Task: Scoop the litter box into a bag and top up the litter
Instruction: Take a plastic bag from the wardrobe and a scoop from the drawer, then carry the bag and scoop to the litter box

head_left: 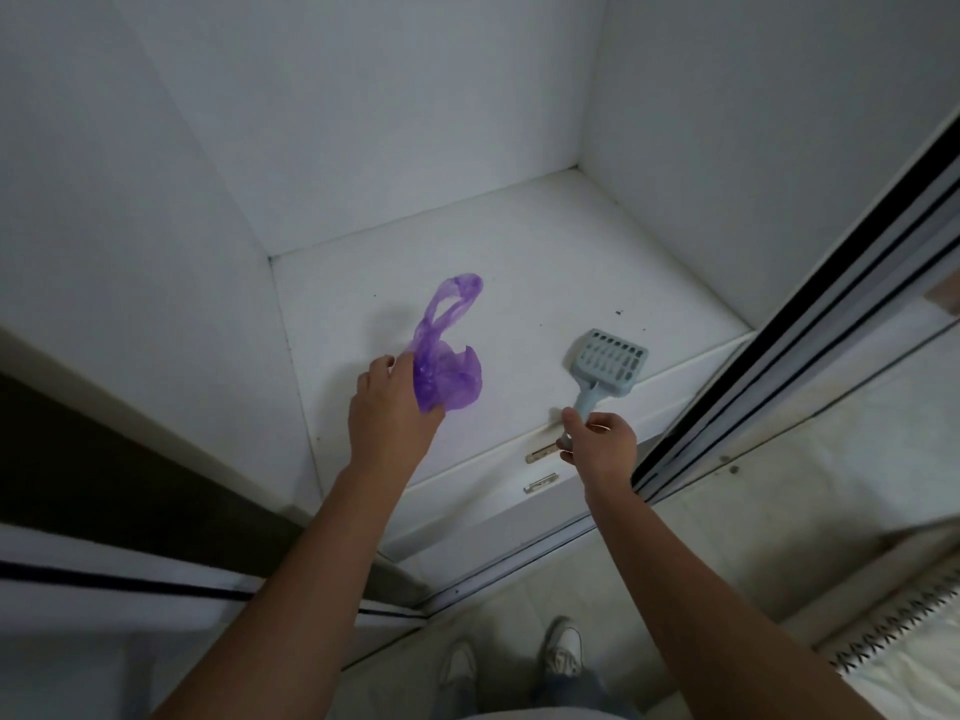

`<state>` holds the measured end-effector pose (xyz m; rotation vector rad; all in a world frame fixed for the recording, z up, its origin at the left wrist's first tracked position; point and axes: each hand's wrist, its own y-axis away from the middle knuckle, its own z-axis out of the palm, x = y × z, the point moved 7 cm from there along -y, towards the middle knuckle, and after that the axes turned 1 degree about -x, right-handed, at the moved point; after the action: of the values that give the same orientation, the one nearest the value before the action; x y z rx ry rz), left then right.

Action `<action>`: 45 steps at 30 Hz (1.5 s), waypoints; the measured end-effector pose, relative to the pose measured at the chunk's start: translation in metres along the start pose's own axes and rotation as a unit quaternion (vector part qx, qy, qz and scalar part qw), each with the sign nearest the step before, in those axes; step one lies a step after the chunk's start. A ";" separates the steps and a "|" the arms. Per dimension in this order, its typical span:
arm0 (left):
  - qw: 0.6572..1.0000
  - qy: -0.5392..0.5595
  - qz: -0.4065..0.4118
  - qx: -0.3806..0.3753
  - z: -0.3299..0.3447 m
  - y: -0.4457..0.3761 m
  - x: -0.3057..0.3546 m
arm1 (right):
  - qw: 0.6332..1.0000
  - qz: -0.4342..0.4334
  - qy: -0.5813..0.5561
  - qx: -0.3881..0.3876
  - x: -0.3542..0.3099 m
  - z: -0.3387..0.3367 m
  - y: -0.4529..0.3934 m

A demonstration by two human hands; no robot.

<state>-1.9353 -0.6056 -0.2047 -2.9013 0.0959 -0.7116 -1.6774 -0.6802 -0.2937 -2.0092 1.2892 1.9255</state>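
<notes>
Two hands reach into white cabinet shelf (519,262), frame centre. Left hand (387,407) pinches crumpled purple bag (441,371); right hand (600,441) curled around handle of blue-grey litter scoop (610,363), its head resting on shelf.

purple bag (441,366): crumpled, handle loop up, on white shelf | blue-grey slotted scoop (608,363): near front edge
</notes>
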 end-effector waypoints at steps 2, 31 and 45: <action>1.000 0.010 0.010 -0.011 0.001 0.000 0.004 | 1.000 -0.013 -0.006 -0.001 -0.002 -0.005 0.004; 0.972 0.172 0.141 -0.072 0.010 0.023 0.085 | 0.943 0.062 -0.294 -0.141 -0.004 -0.036 0.046; 0.950 0.086 0.265 -0.142 0.060 0.046 0.234 | 0.988 -0.145 -0.037 0.023 -0.005 -0.205 -0.004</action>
<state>-1.7010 -0.6660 -0.1581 -2.8402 1.0294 -0.8941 -1.5120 -0.7933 -0.2480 -1.9552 0.9527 1.7990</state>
